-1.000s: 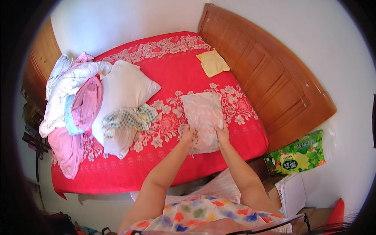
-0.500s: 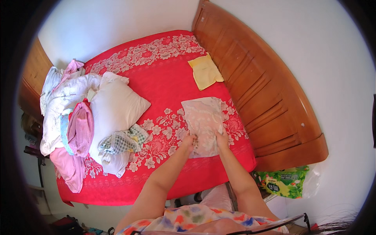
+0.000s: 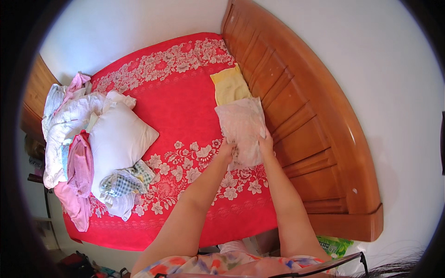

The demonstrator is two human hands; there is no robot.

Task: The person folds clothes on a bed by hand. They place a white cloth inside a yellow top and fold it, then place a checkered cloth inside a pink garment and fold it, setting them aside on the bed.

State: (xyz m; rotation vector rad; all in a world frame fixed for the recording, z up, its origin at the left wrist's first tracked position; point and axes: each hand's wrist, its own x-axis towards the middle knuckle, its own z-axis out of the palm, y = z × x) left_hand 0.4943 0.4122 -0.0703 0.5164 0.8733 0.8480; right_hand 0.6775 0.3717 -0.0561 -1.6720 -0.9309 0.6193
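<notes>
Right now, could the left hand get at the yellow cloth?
Likely yes: the yellow cloth shows uncovered at its far end, though the left hand holds the pale cloth in between.

Over the red floral bedspread point(image 3: 181, 102), the thin whitish cloth rectangle point(image 3: 245, 127) spans between the left hand point(image 3: 226, 150) and right hand point(image 3: 266, 142), its far edge overlapping the flat yellow cloth point(image 3: 231, 85) beside the brown wooden headboard point(image 3: 301, 111). Well left, the green-checked fabric point(image 3: 121, 183) lies at the plump white pillow's point(image 3: 121, 134) near end.

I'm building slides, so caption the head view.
Left hand and right hand hold a pale cloth over a red floral bedspread beside a wooden headboard.
</notes>
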